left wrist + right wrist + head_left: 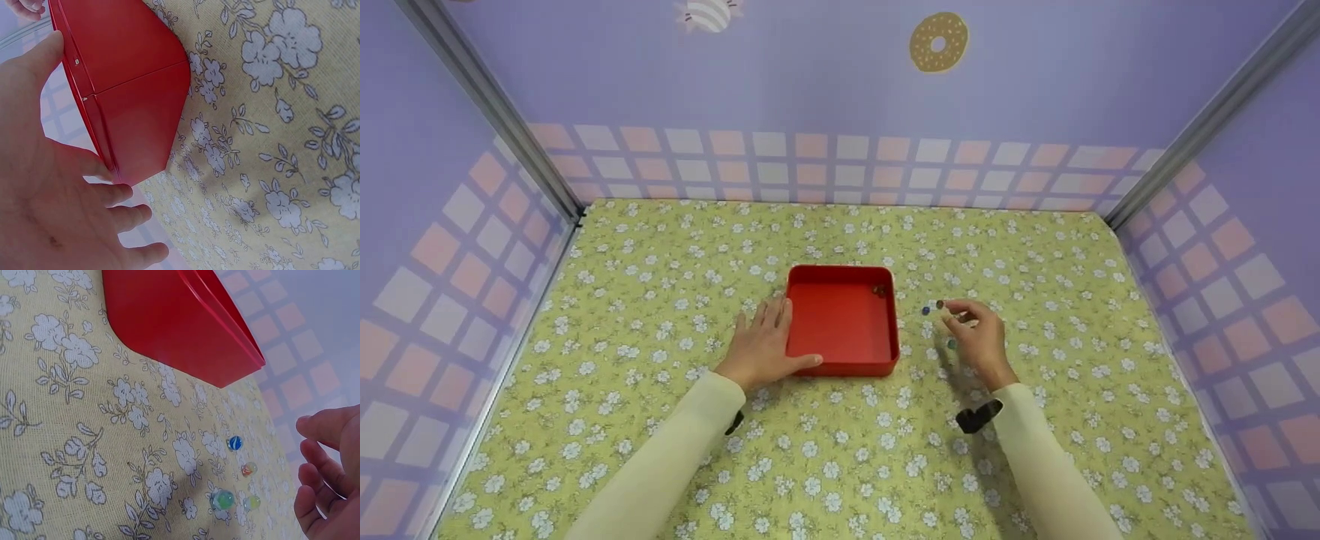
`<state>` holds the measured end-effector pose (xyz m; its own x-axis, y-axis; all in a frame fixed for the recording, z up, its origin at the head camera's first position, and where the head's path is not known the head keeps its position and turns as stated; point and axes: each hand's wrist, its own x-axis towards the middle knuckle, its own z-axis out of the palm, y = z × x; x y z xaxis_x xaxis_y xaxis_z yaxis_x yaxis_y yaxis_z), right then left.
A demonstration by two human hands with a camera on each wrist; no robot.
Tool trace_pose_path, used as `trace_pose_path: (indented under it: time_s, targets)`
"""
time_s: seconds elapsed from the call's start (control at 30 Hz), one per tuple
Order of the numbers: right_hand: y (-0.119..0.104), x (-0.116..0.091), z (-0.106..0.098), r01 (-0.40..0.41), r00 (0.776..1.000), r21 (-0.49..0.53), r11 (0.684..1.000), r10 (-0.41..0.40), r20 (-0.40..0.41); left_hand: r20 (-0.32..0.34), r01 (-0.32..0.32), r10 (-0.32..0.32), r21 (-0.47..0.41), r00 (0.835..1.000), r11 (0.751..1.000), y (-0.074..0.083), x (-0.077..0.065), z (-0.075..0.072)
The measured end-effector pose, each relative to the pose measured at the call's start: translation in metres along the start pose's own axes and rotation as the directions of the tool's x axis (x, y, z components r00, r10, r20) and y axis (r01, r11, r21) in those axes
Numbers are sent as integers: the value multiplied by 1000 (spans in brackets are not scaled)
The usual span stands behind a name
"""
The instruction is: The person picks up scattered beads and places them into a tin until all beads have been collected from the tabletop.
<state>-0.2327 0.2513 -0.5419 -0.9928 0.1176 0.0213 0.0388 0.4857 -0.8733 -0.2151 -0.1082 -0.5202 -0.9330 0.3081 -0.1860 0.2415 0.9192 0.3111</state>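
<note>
A square red box [840, 322] sits on the cloth. My left hand [765, 345] rests at its front left corner, fingers straight along the left wall, thumb on the front rim. Small brownish marbles [879, 290] lie in the box's back right corner. To the right of the box, my right hand [979, 337] hovers near loose marbles, its fingers loosely bent and nothing showing between them. In the right wrist view, a blue marble [235, 442], an orange one [249, 468], a green one [222, 499] and a yellow-green one [252, 502] lie below the fingers.
A yellow floral cloth [825, 450] covers the table. Purple walls with pink and white squares [851, 169] enclose the back and both sides, with metal posts [1200, 120] at the corners.
</note>
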Motion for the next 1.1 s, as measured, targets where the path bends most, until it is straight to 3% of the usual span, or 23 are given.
trace_pose_path:
  time_s: [0.5,1.1]
  targets:
    - [9,3,-4,25,999,-51,998,-27,-33,-5,0,0,28,1000,1000,0,1,1]
    - [23,1,-4,-20,1000,-2,1000,20,-19,16,17,-17,4,1000,1000,-1,0,2]
